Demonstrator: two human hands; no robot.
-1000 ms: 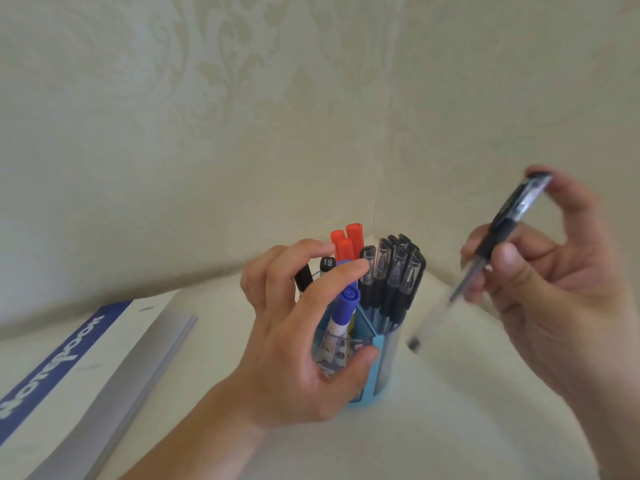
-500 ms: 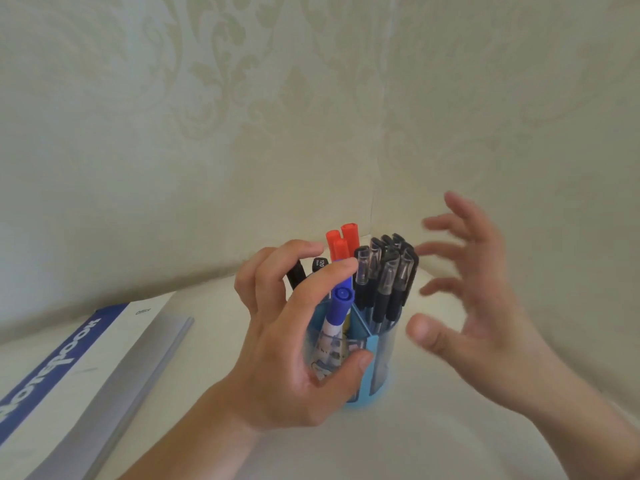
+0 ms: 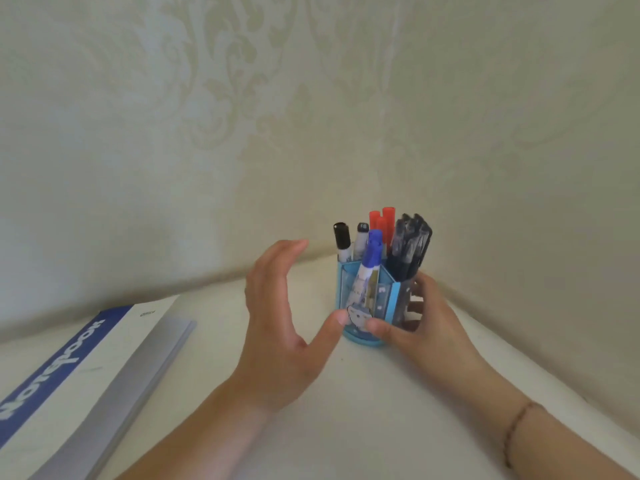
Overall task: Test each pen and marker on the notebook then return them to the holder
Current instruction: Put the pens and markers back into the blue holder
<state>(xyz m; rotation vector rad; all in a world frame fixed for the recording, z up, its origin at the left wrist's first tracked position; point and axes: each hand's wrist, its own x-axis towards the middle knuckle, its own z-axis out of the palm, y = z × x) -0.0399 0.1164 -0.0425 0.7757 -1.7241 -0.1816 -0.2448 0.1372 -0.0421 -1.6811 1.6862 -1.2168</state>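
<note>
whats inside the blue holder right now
The holder stands full: three red-capped markers, a blue-capped marker, two black-capped ones and a bunch of black pens. Their lower ends are hidden by its wall and the right hand.

White-and-blue closed notebook point(image 3: 79, 382) at 8 o'clock: cut off by left and bottom edges; cover lettering blurred, small print near its top corner unreadable. Bundle of black-capped pens point(image 3: 410, 247) at 1 o'clock of the blue plastic holder point(image 3: 388, 299): motion-blurred, count cannot be told. Right hand point(image 3: 426, 323): fingers partly hidden behind the holder's translucent wall. Label on the blue-capped marker point(image 3: 367, 271) too small to read. Both forearms cut off by bottom edge.
</note>
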